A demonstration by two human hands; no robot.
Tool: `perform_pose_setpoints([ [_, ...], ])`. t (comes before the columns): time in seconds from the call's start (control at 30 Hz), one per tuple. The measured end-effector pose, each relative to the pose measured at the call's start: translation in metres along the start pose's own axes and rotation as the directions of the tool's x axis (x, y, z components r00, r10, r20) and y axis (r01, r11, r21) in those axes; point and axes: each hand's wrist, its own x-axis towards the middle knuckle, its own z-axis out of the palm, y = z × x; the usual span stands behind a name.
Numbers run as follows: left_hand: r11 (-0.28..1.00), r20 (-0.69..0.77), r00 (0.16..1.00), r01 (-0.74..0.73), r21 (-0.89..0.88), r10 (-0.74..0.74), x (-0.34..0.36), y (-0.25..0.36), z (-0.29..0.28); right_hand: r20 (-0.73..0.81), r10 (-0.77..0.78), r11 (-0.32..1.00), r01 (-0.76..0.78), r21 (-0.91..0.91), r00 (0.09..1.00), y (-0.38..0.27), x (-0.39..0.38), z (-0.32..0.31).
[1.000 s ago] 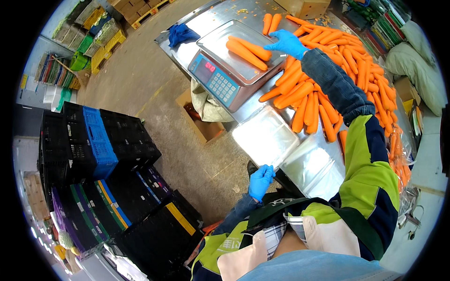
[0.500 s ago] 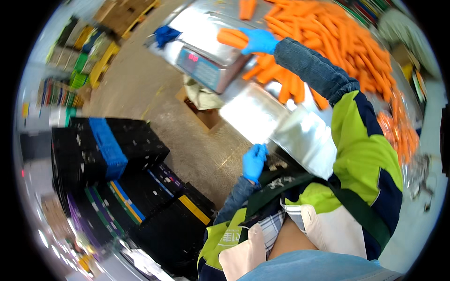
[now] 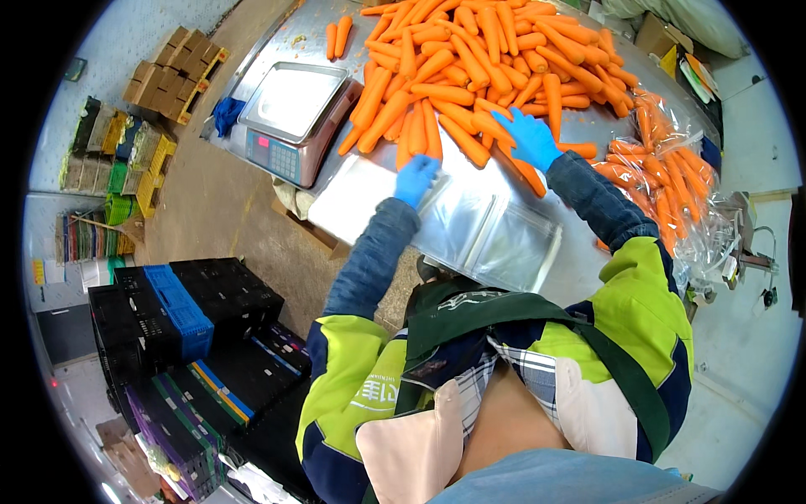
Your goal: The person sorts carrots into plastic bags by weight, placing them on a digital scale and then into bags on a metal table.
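My left hand (image 3: 416,179), blue-gloved with curled fingers, is closed at the upper edge of the clear plastic bags (image 3: 502,244); what it grips is unclear. A flat pale stack (image 3: 348,202) lies left of them. My right hand (image 3: 531,140), also gloved, has its fingers spread against the near edge of a large carrot pile (image 3: 470,59). Behind and left of my left hand stands a steel scale (image 3: 273,155) with a bare pan (image 3: 288,99). Two loose carrots (image 3: 337,37) lie beyond it, and filled bags of carrots (image 3: 655,172) lie at the right.
The steel table (image 3: 256,55) carries a blue cloth (image 3: 227,113) by its left edge. Black and blue crates (image 3: 176,311) are stacked at lower left, cartons (image 3: 172,76) and plastic pallets (image 3: 155,176) farther back. A white wall (image 3: 747,126) bounds the right.
The view has shifted. The carrots are off the scale pan. My right hand moved from the scale, holding carrots, to the pile, fingers spread. My left hand reached forward across the bags.
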Motion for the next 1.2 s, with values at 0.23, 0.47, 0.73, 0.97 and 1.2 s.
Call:
perform_pose_setpoints([
  [0.23,0.765,-0.203,0.904,-0.181,0.618,0.377,0.091,-0.015,-0.075,-0.356,0.017,0.999,-0.026,-0.02,0.934,0.077,0.005,0.111],
  [0.47,0.506,-0.343,0.869,0.128,0.853,0.358,0.147,0.025,-0.108,-0.182,0.195,0.9,-0.102,0.424,0.964,0.02,0.016,0.042],
  [0.73,0.274,-0.202,0.795,0.047,0.96,0.571,0.157,0.041,-0.098,0.352,0.289,0.084,-0.39,0.917,0.89,-0.046,0.08,0.027],
  [0.97,0.404,0.048,0.962,-0.157,0.901,0.267,0.182,0.057,-0.072,0.496,0.238,-0.343,-0.405,0.847,0.835,-0.07,0.12,0.024],
  [1.2,0.914,-0.101,0.927,-0.332,0.234,0.362,0.186,0.053,-0.143,0.341,0.163,-0.25,-0.296,0.922,0.926,-0.086,0.144,0.013],
])
